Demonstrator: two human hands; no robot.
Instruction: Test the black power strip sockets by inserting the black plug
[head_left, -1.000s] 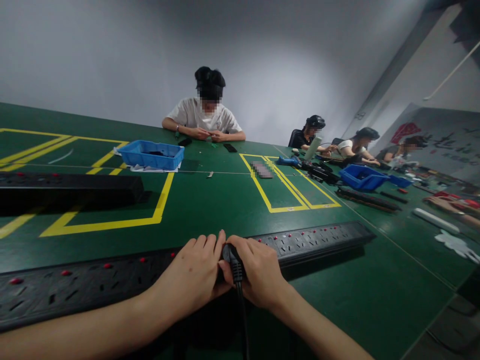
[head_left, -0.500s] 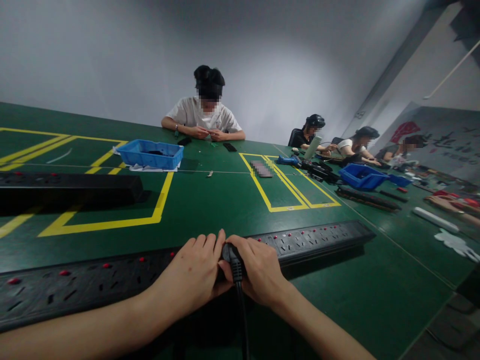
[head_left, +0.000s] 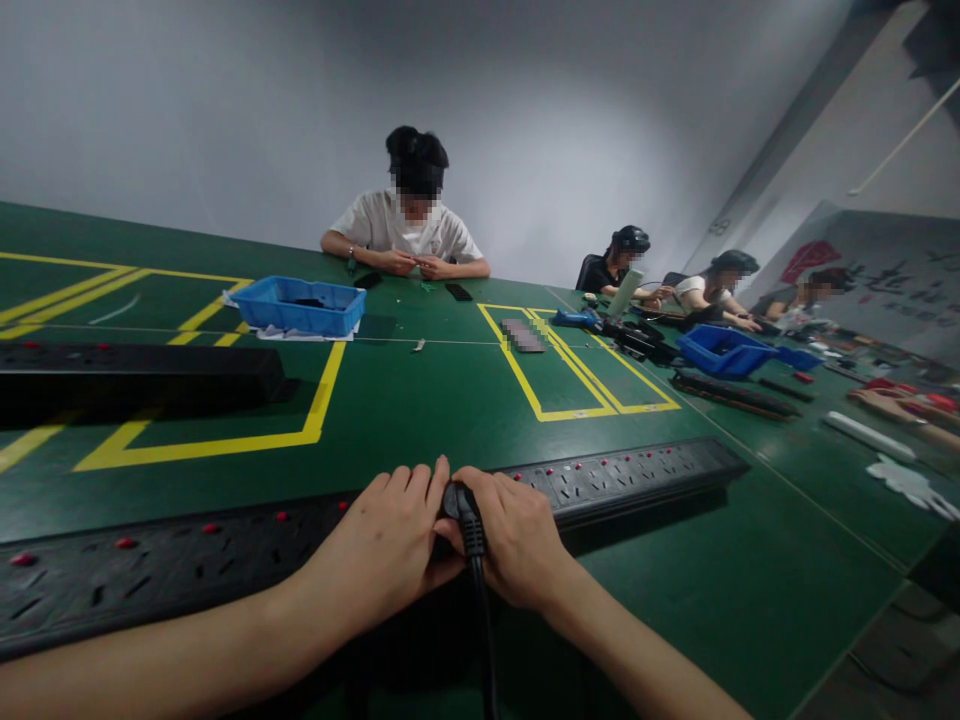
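A long black power strip (head_left: 615, 482) with red switches and many sockets lies across the green table in front of me. At its middle a black power plug (head_left: 460, 503) sits against the socket face, its cord running down toward me. My right hand (head_left: 519, 535) is closed around the plug from the right. From the left, my left hand (head_left: 391, 528) is wrapped over the strip, its index finger and thumb by the plug. My hands hide the plug's pins and the socket under it, so how deep it sits cannot be seen.
A second black power strip (head_left: 142, 375) lies at the left. Beyond it stands a light blue bin (head_left: 300, 308). Yellow tape (head_left: 322, 390) marks the table. A darker blue bin (head_left: 724, 352), a white glove (head_left: 907, 485) and tools are at the right. Several co-workers sit around the table.
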